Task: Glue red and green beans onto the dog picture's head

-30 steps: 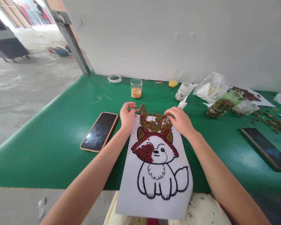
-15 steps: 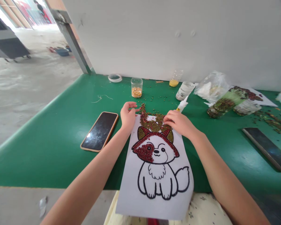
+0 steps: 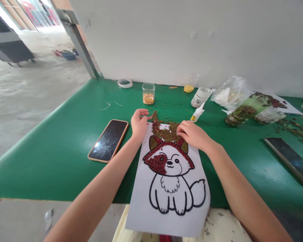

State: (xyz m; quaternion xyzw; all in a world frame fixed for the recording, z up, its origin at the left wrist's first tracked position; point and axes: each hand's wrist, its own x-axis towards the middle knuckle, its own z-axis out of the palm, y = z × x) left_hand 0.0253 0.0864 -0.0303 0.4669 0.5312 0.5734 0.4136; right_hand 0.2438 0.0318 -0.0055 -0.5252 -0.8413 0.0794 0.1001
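At lower centre, the cartoon fox sheet point(image 3: 170, 201) overhangs the green table point(image 3: 53, 168), perhaps keeping its top within reach; the left hand point(image 3: 139, 123), fingers apart, likely steadies a corner, while the right hand point(image 3: 193, 133) curls over mung beans point(image 3: 166, 135) (whether pinching any, I cannot tell)

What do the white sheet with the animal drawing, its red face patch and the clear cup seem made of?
Thin white rectangular sheet: matte paper; no gloss, and its right edge curls softly.
Dark red face patch: seemingly bumpy dried beans or seeds; separate grains show.
Clear square-sided cup: probably smooth plastic, as yellow kernels show through; possibly glass.
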